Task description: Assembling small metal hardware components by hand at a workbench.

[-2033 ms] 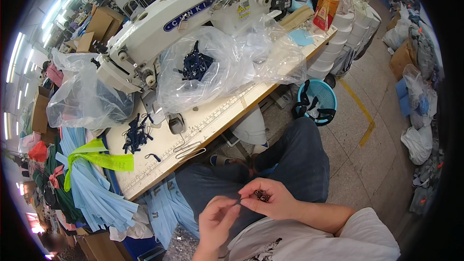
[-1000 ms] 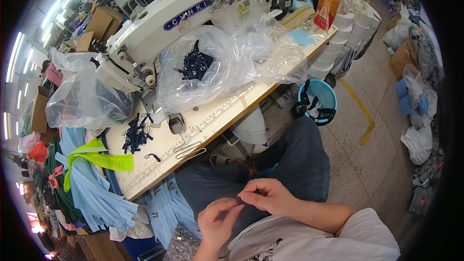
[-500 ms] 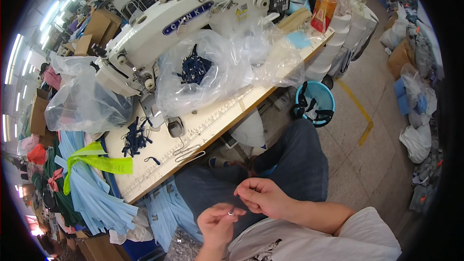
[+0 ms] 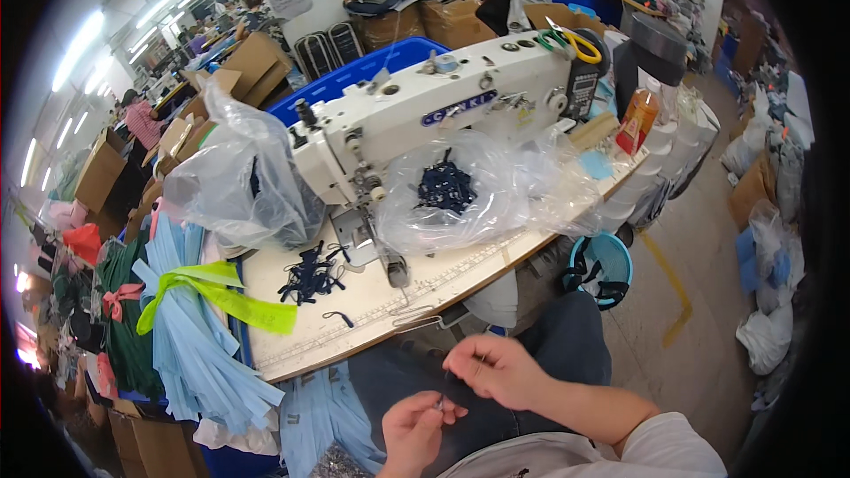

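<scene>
Over my lap, my left hand (image 4: 416, 429) is closed in a pinch on a small shiny metal piece (image 4: 439, 404). Just above and to its right, my right hand (image 4: 501, 372) has its fingertips pressed together. A thin dark cord (image 4: 444, 381) runs between the two hands, its ends hidden by the fingers. On the white sewing table ahead lies a small pile of navy cord loops (image 4: 312, 274), with a single loop (image 4: 338, 319) apart from it. More navy cord pieces (image 4: 445, 184) sit in a clear plastic bag (image 4: 403, 204).
A white sewing machine (image 4: 398, 111) stands along the table (image 4: 292, 350). Light blue fabric strips (image 4: 190, 319), tied with a neon yellow band (image 4: 212, 296), hang at the left. An orange bottle (image 4: 639, 115) stands at the table's right end, above a turquoise basket (image 4: 611, 261) on the floor.
The view has tilted up, so more of the room behind the machine shows. My hands remain close together over my lap; a thin dark cord now shows between them.
</scene>
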The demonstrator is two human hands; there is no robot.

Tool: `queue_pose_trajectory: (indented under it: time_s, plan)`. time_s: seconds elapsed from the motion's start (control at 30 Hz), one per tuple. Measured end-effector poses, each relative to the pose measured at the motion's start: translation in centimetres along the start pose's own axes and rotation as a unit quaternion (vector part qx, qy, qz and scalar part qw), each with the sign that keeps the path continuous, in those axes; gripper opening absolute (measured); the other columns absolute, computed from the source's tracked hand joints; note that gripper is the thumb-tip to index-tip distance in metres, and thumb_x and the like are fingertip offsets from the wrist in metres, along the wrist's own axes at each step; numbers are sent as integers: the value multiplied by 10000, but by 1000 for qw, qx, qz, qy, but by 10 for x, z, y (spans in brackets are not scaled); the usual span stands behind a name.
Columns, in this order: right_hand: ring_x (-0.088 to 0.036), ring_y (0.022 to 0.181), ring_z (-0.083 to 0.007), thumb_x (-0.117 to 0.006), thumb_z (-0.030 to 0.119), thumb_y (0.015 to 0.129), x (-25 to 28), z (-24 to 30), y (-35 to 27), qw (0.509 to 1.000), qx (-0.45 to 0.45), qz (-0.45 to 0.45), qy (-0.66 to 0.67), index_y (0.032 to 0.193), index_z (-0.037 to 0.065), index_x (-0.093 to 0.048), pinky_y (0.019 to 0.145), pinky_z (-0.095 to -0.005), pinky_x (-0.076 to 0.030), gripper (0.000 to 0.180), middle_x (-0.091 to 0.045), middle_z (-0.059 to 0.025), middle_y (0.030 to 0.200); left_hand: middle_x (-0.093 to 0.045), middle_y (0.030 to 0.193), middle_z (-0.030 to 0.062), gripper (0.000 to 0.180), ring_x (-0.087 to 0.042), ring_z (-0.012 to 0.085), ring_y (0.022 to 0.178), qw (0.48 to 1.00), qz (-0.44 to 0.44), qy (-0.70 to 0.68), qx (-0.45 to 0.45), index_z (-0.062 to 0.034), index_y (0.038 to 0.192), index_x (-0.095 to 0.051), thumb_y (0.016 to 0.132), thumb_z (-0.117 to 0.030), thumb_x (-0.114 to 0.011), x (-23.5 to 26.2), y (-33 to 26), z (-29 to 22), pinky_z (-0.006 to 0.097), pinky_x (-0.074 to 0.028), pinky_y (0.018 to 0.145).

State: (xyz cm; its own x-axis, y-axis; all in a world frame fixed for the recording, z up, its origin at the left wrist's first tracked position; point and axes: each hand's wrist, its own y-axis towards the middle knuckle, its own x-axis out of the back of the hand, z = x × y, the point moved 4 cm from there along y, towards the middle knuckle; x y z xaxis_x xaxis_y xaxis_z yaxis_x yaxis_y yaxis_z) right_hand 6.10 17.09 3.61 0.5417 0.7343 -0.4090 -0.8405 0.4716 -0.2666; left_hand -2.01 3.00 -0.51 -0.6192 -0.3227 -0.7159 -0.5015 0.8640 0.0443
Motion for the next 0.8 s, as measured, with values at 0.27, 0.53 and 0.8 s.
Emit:
queue_pose_trajectory:
  time_s: [0.27,0.53,0.8]
  plan:
    - [-473,564,-27,-609,220,921,24,158,83,891,324,-203,-246,961,18,-622,444,-184,-338,206,-541,28,711,-666,916,145,203,-609,167,670,938,-209,276,-38,-4,1110,-593,912,-51,-592,53,28,-61,264,-513,639]
    - [-396,491,-97,-455,69,908,30,-27,13,973,-147,-14,177,991,42,-513,390,-229,-272,105,-563,-92,789,-599,882,110,196,-587,245,786,638,-111,739,-184,-21,997,-642,804,-37,-667,60,98,-135,316,-473,607]
    - [-385,545,-59,-424,224,1017,36,-90,-36,962,-218,34,158,1066,16,-552,437,-194,-271,250,-538,-38,797,-603,962,131,119,-585,255,833,615,-86,773,-130,-5,930,-591,824,-25,-639,74,113,-125,314,-472,696]
